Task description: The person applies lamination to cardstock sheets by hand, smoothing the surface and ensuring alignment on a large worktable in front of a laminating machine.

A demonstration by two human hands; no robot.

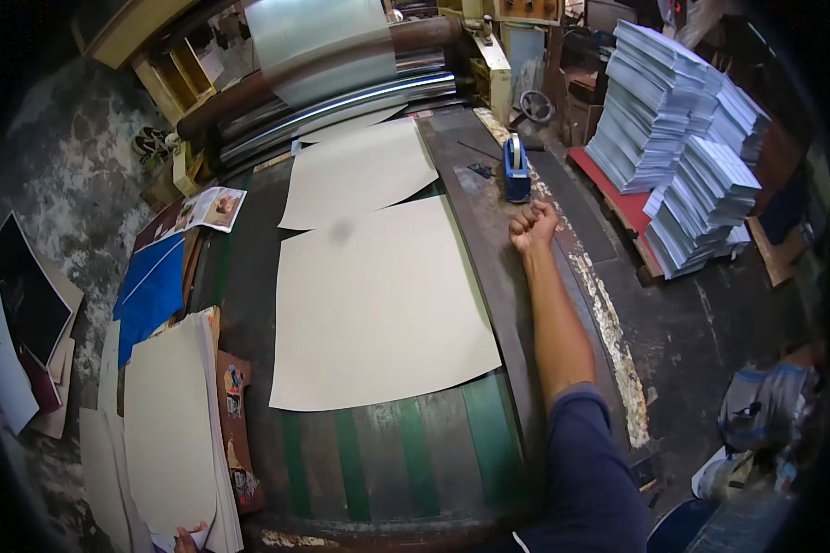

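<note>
At the bottom left my left hand [190,539], mostly cut off by the picture's edge, has its fingers closed on the near edge of the top cream sheet [171,424] of a stack. My right hand [533,228] is a loose fist on the right border of the machine's bed, just below a blue tape dispenser [516,175]; nothing shows in it. Between my hands a large cream sheet [383,304] lies on the green-striped feed bed [369,465]. Its far edge meets another cream sheet [360,175], which lies closer to the rollers.
Shiny metal rollers [341,115] span the far end, with translucent film [323,46] over them. Tall stacks of white paper [655,106] stand at the right on a red board [609,189]. A blue sheet [152,286] and a printed sheet [217,210] lie along the left side.
</note>
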